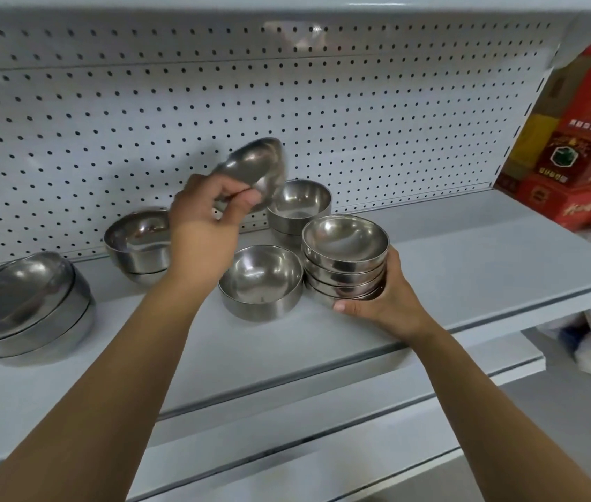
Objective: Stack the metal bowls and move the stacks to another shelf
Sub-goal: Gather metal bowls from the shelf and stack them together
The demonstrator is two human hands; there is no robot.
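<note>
Aloft, a shiny tilted bowl (256, 168) is pinched by the left hand (207, 226). Right hand (383, 302) grips a nested stack (344, 259) on the shelf (468, 262).

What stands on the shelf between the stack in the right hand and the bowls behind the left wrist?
In the head view, a single empty bowl stands there, close beside the stack; the left forearm crosses the rest of the stretch.
</note>
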